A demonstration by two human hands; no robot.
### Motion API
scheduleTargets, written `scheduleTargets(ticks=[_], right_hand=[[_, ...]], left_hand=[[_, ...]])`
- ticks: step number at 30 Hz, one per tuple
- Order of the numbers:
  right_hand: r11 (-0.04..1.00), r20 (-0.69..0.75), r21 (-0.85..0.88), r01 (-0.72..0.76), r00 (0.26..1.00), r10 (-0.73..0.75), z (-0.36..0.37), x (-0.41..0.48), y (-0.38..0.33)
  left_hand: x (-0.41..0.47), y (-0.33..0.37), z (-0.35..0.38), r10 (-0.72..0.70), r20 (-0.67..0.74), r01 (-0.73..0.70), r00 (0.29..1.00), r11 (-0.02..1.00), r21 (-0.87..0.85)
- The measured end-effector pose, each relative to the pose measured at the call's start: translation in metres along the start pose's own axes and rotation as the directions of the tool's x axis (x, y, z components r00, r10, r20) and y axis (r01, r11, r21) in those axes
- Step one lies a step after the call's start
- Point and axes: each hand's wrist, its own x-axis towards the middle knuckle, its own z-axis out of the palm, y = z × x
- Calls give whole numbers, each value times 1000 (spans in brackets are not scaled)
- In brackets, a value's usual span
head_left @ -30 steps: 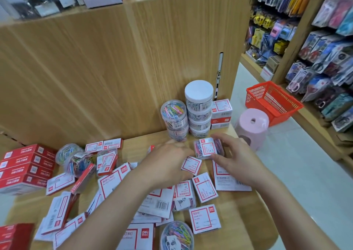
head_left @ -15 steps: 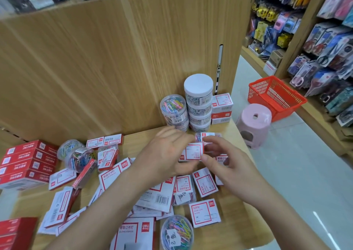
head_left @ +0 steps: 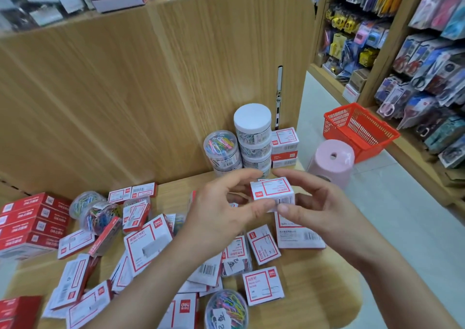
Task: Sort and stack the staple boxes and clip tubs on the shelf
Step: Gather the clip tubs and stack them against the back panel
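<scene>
Sorting looks partway done: one small white box (head_left: 273, 193) is held up off the shelf (head_left: 314, 291) between both hands, just in front of the back-corner stacks. The left hand (head_left: 221, 210) curls round its left end, thumb below and fingers above. The right hand (head_left: 317, 208) pinches the right end, thumb pressed to the barcode face and fingers arched over the top. I judge the step in hand to be squaring this box up before placing it. Its likeliest home is the stack of matching boxes (head_left: 285, 145) against the wood-grain back panel (head_left: 125, 89), just right of the white-lidded tubs (head_left: 253, 137). The next move calls for a level carry toward the back and a careful set-down with edges lined up, since that stack is narrow and touches a tall column of tubs that a knock could topple. The box is stiff, glossy card with crisp corners, white with a red frame round its label. The tubs are round and of clear plastic, and a shorter pile beside them, the coloured-clip tubs (head_left: 221, 150), shows bright wire clips through its walls. Many loose boxes (head_left: 263, 247) lie flat and askew on the smooth laminate, some overlapping, with stray clip tubs among them, so most of the sorting is yet to do.
</scene>
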Motion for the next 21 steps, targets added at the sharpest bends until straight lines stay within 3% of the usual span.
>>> scheduleTargets(ticks=[5, 7, 10, 15, 21], right_hand=[[984, -89, -93, 154, 983, -162, -22, 8, -13], [978, -205, -58, 202, 956, -209, -35, 18, -17], [954, -307, -210, 212, 912, -270, -52, 42, -20], [872, -282, -462, 164, 905, -320, -60, 86, -7], [818, -311, -543, 191, 859, -407, -56, 105, 12]], left_hand=[[9, 14, 17, 114, -35, -111, 993, 990, 82], [15, 13, 20, 279, -131, -231, 951, 926, 300], [27, 12, 16, 489, -183, -294, 853, 740, 605], [54, 14, 10, 444, -165, -163, 881, 611, 775], [72, 11, 11, 400, -128, -141, 908, 578, 804]])
